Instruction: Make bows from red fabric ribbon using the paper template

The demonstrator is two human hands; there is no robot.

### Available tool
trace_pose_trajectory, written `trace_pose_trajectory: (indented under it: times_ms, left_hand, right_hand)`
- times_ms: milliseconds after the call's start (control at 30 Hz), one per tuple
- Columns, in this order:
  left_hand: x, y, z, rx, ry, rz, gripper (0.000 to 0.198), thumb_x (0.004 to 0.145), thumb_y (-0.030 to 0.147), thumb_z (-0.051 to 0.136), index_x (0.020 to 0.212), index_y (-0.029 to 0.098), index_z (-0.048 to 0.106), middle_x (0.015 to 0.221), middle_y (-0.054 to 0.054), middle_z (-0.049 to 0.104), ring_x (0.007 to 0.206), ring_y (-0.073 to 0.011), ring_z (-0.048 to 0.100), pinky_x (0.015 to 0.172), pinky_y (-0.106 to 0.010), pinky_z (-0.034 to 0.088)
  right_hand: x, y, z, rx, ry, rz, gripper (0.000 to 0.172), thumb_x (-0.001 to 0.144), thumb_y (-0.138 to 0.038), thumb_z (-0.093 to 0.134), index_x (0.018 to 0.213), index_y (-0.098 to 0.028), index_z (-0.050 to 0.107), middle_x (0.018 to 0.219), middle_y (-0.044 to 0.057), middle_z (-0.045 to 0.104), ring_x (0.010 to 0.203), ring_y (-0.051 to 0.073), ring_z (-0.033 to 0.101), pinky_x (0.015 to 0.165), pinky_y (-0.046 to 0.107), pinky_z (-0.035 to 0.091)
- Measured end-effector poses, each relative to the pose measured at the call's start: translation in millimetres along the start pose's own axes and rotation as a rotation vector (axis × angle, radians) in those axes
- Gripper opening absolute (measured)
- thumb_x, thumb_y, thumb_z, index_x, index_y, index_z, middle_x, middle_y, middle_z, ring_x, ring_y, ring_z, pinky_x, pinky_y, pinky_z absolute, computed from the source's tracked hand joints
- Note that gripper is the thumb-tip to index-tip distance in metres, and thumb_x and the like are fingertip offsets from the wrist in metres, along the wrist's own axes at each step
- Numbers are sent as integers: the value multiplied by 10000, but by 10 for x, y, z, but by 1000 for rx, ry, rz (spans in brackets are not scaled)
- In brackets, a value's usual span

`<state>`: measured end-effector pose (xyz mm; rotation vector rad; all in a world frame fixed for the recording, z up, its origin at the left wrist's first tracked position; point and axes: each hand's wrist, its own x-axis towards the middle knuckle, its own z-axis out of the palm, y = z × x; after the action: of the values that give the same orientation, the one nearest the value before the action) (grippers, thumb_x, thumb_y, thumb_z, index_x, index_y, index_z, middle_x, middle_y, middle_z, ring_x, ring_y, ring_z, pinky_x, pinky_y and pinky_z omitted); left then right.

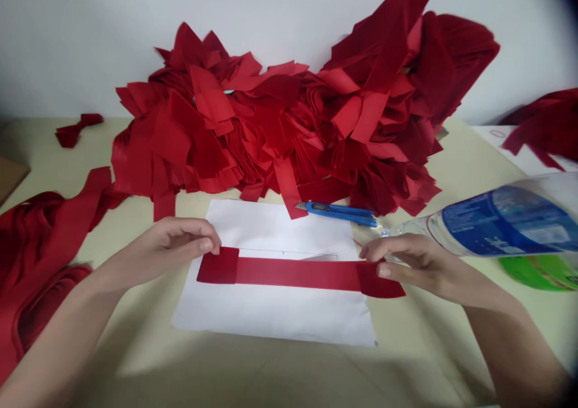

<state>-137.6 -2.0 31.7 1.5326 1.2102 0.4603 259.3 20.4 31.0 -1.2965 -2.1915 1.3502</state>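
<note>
With the left hand (167, 248) and right hand (418, 266) each in a pinching grip on opposite ends of the red strip (298, 274) across the white sheet (271, 313), even tension parallel to the drawn line (283, 252) should help avoid skewing

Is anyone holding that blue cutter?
No, the blue cutter lies apart from the left hand and right hand, both at the red strip.

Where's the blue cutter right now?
Head view, just right of centre: the blue cutter lies across the far right corner of the white paper, by the red fabric pile's near edge.
</note>
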Motion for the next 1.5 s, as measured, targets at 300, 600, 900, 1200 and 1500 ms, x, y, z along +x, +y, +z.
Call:
trace_pose_trajectory:
  times_ms: [300,600,900,1200,1500]
  left_hand:
    - [69,130,65,116,-181,-15,68,855,261,575,836,253,640,798,40,624,721,-104,534,659,-203,419]
    - [52,144,-7,244,-292,-23,63,849,288,589,851,271,649,815,56,644,735,-102,556,654,-191,413]
    - [3,103,-96,317,-359,-41,96,860,326,568,869,275,648,815,56,642,738,-102,561,648,-192,409]
    - [-34,110,-109,357,-379,-59,133,848,342,561,888,272,666,861,24,672,803,-152,577,631,-222,397]
    - [18,117,-124,316,-237,-39,104,832,283,568,844,260,669,825,21,651,737,-137,560,641,-213,415]
  right_hand:
    - [33,6,45,5,-129,-14,184,842,-384,588,837,-212,655,754,14,635,670,147,554,588,253,398]
    - [135,-80,185,67,-206,-57,191,846,-360,585,842,-182,654,730,9,621,641,121,527,571,240,400]
    - [140,-66,221,103,-260,-45,194,852,-356,583,824,-173,645,679,-13,573,586,89,471,515,215,351]
    - [175,-97,222,63,-261,-78,192,858,-357,576,816,-179,635,670,-19,569,580,93,472,521,221,349]
    - [185,-113,189,79,-188,-29,196,858,-359,570,798,-181,624,677,-14,544,602,98,453,535,223,347]
